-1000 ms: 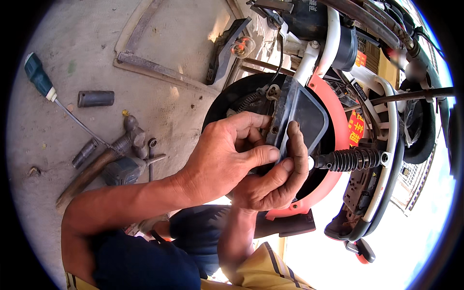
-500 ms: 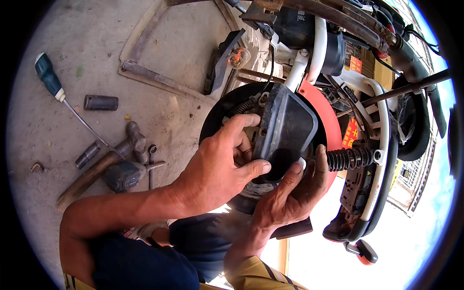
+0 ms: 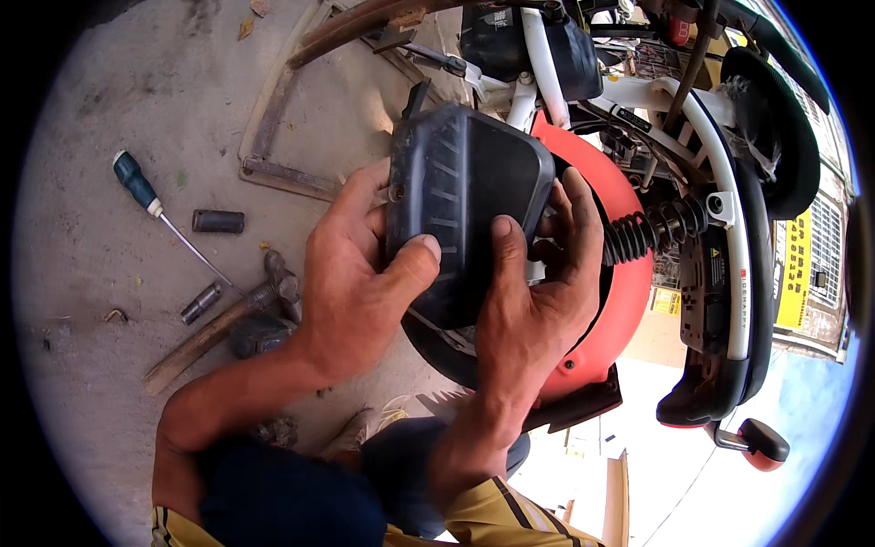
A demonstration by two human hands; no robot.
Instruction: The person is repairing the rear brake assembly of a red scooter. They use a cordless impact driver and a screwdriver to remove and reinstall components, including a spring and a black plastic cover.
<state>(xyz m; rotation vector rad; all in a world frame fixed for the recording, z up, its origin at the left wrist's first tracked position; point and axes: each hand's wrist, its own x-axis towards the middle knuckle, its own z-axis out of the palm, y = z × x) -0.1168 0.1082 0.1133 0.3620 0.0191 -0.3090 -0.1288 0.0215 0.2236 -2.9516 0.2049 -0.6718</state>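
A black plastic cover point(image 3: 497, 182), ribbed along its left part and with rounded corners, is held up between my two hands. My left hand point(image 3: 355, 292) grips its left edge, thumb on the face and fingers behind. From the right, my right hand point(image 3: 538, 314) closes on the lower right edge, thumb on the face. Something small and pale shows between the thumb and fingers of that hand, too hidden to name. Behind the cover are the red fender point(image 3: 620, 310) and a black coil spring point(image 3: 638, 239) of a two-wheeler with a white frame point(image 3: 732, 264).
On the concrete floor at left lie a green-handled screwdriver point(image 3: 137, 182), a dark socket point(image 3: 219, 221), another socket point(image 3: 201, 303), and a wooden-handled hammer point(image 3: 210, 339). A rusty metal frame point(image 3: 287, 178) lies at the far side. The vehicle's handlebar and mirror parts crowd the right.
The cover has been raised and turned, so its ribbed side now faces me. Both hands moved with it, up and away from the wheel. My view has shifted too.
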